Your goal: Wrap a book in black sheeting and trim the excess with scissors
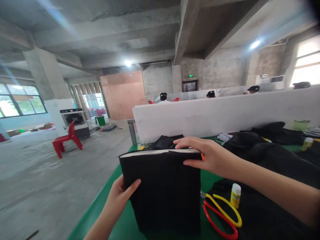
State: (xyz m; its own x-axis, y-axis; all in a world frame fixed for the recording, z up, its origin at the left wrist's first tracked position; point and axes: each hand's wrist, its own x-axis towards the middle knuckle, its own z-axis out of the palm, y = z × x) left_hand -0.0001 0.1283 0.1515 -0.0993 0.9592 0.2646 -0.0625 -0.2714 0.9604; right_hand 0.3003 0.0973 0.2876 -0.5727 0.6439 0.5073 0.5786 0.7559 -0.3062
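Observation:
A thick book wrapped in a black cover (165,193) stands upright on the green tabletop (117,216), the pale edges of its pages showing along the top. My left hand (122,191) grips its left side, thumb flat on the front and fingers hidden behind. At the upper right corner my right hand (203,153) is closed around the book, thumb in front and fingers over the top. A bit of orange shows beside that corner. Right of the book lie scissors (225,213) with one red and one yellow handle, next to a glue stick (235,196) with a white cap.
Black cloth (262,150) spreads over the right side of the table. A white partition (220,115) runs along the back, with people's heads (210,94) beyond it. On the floor at left stand a red chair (67,138) and an air cooler (75,121).

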